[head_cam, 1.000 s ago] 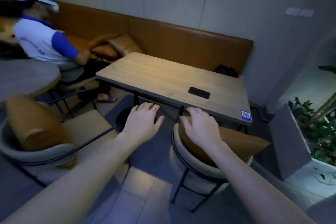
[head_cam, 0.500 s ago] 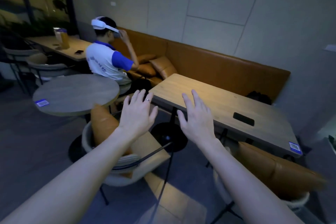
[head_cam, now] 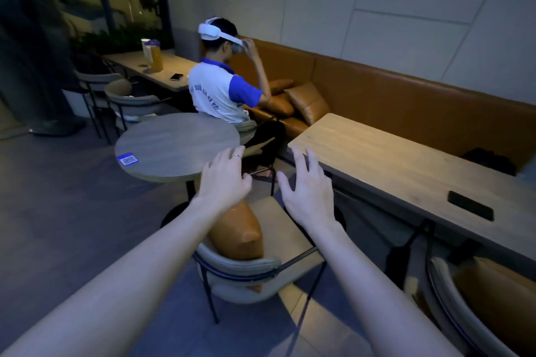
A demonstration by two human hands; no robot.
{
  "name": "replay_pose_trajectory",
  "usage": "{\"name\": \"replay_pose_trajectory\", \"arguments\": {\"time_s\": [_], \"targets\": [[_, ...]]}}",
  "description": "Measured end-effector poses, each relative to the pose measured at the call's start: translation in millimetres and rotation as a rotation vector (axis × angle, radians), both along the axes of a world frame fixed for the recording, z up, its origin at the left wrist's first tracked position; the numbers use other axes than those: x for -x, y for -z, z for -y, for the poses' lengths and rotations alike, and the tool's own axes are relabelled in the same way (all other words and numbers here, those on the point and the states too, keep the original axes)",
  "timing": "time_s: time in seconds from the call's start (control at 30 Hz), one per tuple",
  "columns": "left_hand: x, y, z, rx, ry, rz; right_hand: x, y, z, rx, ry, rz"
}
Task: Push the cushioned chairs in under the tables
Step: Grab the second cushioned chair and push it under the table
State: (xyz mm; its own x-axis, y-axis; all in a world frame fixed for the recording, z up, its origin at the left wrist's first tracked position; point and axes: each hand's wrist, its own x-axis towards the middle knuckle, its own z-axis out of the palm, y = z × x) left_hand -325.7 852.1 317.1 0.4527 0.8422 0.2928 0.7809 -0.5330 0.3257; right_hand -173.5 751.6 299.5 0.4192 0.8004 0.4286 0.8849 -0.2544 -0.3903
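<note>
Left hand (head_cam: pixel 224 180): raised over the near chair, fingers spread, grip open and empty; ring on one finger
Right hand (head_cam: pixel 310 191): level with the left, fingers spread, grip open, holding nothing; apart from the left hand
Near cushioned chair (head_cam: pixel 249 268): directly below both hands, grey curved back on a black metal frame, tan seat; stands out in the floor space between the round counter and the long counter, not tucked under either
Orange cushion (head_cam: pixel 237 230): upright on that chair's seat, leaning on the backrest
Second cushioned chair (head_cam: pixel 464 293): bottom right, orange cushion on it, seat partly beneath the long counter's near edge
Round counter (head_cam: pixel 177 145): grey top, blue sticker near its front edge, just left of the left hand
Long counter (head_cam: pixel 406 165): pale wood, runs along the orange bench; dark phone (head_cam: pixel 470 205) lies flat near its near edge
Seated person (head_cam: pixel 223 87): back to camera behind the round counter, white headset, one hand up at it
Orange bench (head_cam: pixel 406 95): along the wall, loose cushions at its left end
Lighting: dim; detail under the counters cannot be made out
</note>
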Motion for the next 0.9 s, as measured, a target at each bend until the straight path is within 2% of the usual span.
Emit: {"name": "replay_pose_trajectory", "arguments": {"time_s": [0.27,0.5,0.7,0.9], "targets": [[-30,46,-125,0.235,-0.032,0.003,-40,59,-105,0.046,0.116,-0.225],[-51,91,-217,0.365,-0.007,-0.014,-51,110,-161,0.163,0.214,-0.326],[-57,117,-268,0.398,0.118,-0.056,-34,132,-186,0.199,0.368,-0.348],[-17,163,-290,0.472,0.274,-0.108,21,151,-195,0.215,0.578,-0.362]]}}
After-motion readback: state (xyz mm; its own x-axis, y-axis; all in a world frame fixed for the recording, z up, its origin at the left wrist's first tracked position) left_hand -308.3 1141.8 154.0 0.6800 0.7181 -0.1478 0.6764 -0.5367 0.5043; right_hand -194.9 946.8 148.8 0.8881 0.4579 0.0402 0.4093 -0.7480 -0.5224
